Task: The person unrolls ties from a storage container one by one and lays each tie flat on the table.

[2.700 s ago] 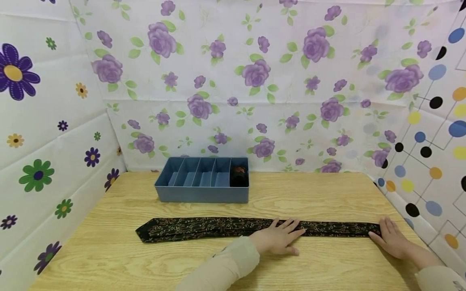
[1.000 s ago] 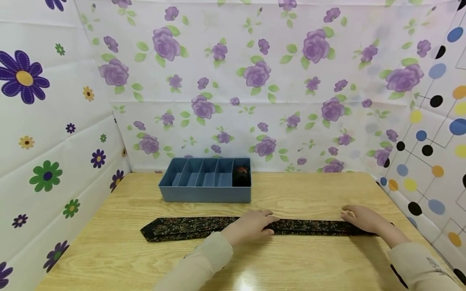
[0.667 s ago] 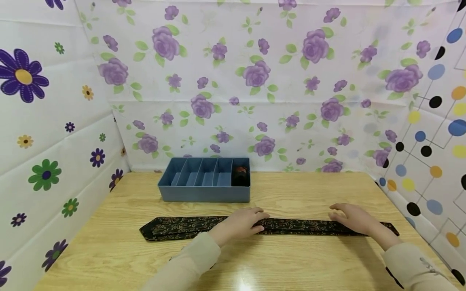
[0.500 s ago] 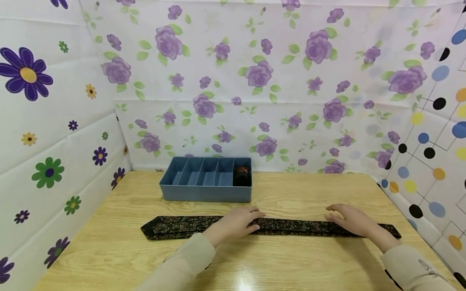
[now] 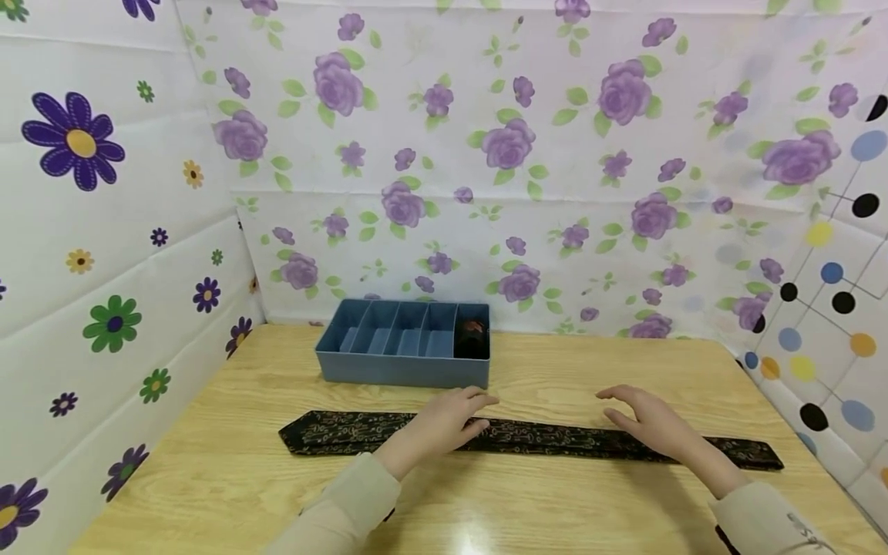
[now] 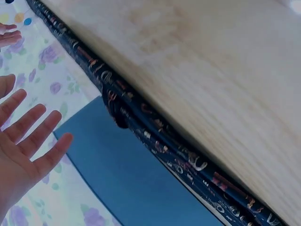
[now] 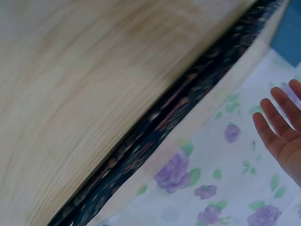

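Note:
A dark necktie [image 5: 541, 438] with a small multicoloured pattern lies stretched lengthwise across the table, its wide pointed end at the left and its narrow end at the right. Over its left-middle part is my left hand [image 5: 440, 424], fingers spread and relaxed, holding nothing. My right hand [image 5: 652, 420] hovers above the narrower part, thumb and fingers apart. The left wrist view shows the left palm [image 6: 19, 155] beside the tie [image 6: 141, 110], with its keeper loop visible. Loose, extended fingers [image 7: 277, 117] of the right hand show in the right wrist view, away from the fabric.
Behind the tie stands a blue-grey box [image 5: 405, 370] divided into several compartments. Its rightmost compartment holds a dark rolled item [image 5: 472, 343] with a reddish pattern. Floral cloth [image 5: 555, 231] hangs behind the wooden table [image 5: 555, 509], with more patterned cloth at both sides.
Both hands, earlier spread flat on the tie, have lifted off it and moved left. The right hand has left the narrow end, which now shows. The head view has turned slightly right.

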{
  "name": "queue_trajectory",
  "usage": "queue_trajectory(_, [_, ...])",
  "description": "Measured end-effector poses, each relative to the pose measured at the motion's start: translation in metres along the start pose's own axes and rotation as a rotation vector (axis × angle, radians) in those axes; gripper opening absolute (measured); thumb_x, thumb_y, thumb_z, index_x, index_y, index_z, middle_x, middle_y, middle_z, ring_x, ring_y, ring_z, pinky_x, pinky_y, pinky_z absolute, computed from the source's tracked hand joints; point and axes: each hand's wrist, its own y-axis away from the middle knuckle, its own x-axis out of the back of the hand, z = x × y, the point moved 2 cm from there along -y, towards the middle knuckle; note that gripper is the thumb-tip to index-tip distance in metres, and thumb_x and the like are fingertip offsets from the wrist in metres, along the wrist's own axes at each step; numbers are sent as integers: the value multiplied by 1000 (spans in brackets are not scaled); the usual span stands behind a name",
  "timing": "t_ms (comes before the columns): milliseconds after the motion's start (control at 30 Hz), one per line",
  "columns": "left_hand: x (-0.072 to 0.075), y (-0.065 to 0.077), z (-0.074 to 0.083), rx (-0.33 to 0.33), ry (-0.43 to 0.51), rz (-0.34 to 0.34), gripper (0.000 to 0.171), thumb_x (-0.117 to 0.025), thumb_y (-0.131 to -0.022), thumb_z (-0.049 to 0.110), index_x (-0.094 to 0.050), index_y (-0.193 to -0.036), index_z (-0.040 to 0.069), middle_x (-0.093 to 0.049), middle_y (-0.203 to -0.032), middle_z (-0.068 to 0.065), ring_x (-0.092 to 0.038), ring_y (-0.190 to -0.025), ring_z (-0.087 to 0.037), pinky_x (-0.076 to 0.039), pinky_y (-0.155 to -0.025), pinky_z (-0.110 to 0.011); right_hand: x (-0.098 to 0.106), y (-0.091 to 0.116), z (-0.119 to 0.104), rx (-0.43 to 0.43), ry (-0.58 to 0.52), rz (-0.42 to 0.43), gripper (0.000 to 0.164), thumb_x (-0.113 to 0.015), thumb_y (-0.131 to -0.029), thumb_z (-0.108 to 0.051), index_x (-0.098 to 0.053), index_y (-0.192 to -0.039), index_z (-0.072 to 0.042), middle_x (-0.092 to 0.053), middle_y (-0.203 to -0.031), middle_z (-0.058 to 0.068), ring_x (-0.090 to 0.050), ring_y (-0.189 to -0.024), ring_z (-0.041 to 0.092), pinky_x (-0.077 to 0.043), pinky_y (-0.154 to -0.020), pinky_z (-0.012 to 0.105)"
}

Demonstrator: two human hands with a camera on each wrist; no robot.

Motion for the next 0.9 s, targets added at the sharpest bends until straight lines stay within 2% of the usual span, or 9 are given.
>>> queue_trajectory(100, [5, 0, 0, 4, -2, 55, 40, -53, -97, 30, -51, -136, 20, -56, -132, -2, -59, -113, -19, -51, -92, -36, 2, -3, -6, 11, -30, 38, 34, -56, -95, -26, -61, -121, -4, -62, -121, 17, -59, -109, 37, -51, -85, 52])
queue_trajectory(300, [11, 2, -6, 31, 28, 165, 36, -52, -97, 31, -56, -131, 17, -59, -126, -2, -61, -109, -20, -53, -88, -37, 7, -14, -24, 57, -40, 91, 33, -56, -95, -25, -61, -122, -5, -62, -121, 15, -59, -108, 36, -51, -83, 51])
queue_trajectory(533, [25, 1, -17, 88, 44, 306, 31, -55, -96, 28, -61, -124, 17, -63, -117, -5, -62, -103, -22, -54, -84, -39, 7, -36, -44, 91, -69, 89, 32, -58, -94, -21, -60, -124, -7, -62, -121, 14, -60, -106, 33, -51, -83, 52])
queue_trajectory(667, [32, -1, -23, 105, 67, 339, 30, -54, -96, 27, -62, -123, 15, -64, -114, -5, -63, -102, -24, -54, -85, -40, 8, -49, -50, 111, -79, 85, 33, -58, -94, -19, -59, -124, -6, -61, -123, 15, -59, -107, 34, -51, -82, 50])
queue_trajectory(900, [39, -3, -32, 129, 56, 337, 31, -54, -97, 27, -61, -125, 14, -64, -116, -7, -62, -103, -25, -54, -84, -41, 13, -66, -59, 137, -104, 82, 34, -59, -94, -18, -58, -125, -5, -60, -123, 15, -56, -111, 37, -50, -85, 53])
